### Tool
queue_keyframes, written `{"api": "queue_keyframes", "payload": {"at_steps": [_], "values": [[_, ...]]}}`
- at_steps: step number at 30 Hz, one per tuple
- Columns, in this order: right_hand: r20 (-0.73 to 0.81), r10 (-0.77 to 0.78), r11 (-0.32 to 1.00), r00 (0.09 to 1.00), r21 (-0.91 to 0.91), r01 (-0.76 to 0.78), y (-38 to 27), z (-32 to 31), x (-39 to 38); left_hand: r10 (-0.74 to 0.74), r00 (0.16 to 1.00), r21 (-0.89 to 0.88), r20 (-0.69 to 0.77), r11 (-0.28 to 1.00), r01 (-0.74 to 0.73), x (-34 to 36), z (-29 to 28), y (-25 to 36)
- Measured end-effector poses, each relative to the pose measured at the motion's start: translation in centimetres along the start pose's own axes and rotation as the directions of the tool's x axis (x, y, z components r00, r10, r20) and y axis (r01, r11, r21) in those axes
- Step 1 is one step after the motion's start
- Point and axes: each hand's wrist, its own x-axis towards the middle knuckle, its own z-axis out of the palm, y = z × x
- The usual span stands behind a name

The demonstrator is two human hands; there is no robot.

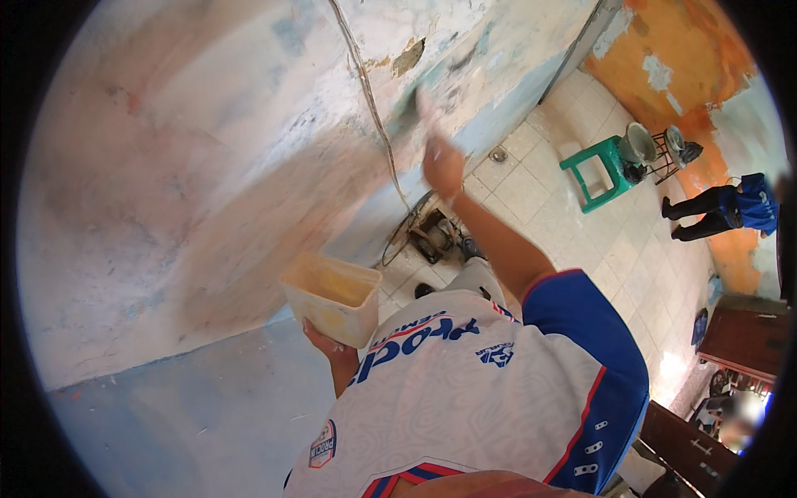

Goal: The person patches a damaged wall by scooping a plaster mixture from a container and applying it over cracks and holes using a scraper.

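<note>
My right hand (442,166) is raised against the patchy, peeling wall (207,166) and grips a brush (429,116), blurred with motion, whose tip touches a grey-blue patch. My left hand (325,342) holds a yellowish square plastic tub (332,297) from underneath, close to my chest. The tub's inside looks yellow and I cannot tell how full it is. I wear a white and blue shirt.
A thin cable (369,100) runs down the wall to a small machine (432,236) on the tiled floor (598,241). A green plastic stool (599,170) with metal pots stands at the right. Another person (726,207) in dark clothes stands by the orange wall. Dark wooden furniture (743,332) sits lower right.
</note>
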Motion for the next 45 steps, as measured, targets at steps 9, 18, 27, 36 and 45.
{"api": "queue_keyframes", "payload": {"at_steps": [9, 18, 27, 36, 45], "values": [[-0.365, 0.261, 0.964, 0.893, 0.152, -0.22, -1.4, -6.5, 4.2, 0.023, 0.998, 0.053, -0.056, 0.998, -0.02, -0.1, -1.4, 1.2], [-0.277, -0.103, 0.986, 0.955, 0.098, 0.135, -4.3, 2.3, 3.0, -0.017, 1.0, -0.003, -0.005, 1.0, 0.017, 0.6, -2.3, 1.6], [-0.056, 0.247, 0.955, 0.967, 0.183, -0.233, -2.0, -4.5, -3.4, -0.038, 0.999, 0.068, 0.026, 0.997, 0.036, 1.4, -0.7, 2.2], [-0.15, 0.185, 0.982, 0.971, 0.055, -0.179, 1.9, 0.3, 4.3, -0.026, 1.0, 0.123, 0.015, 0.992, 0.024, 0.9, -2.0, 2.4], [0.014, 0.325, 0.926, 0.945, 0.196, -0.322, -4.2, -2.8, -6.0, 0.002, 0.999, 0.111, -0.051, 0.994, 0.004, -0.3, -2.2, 3.0]]}}
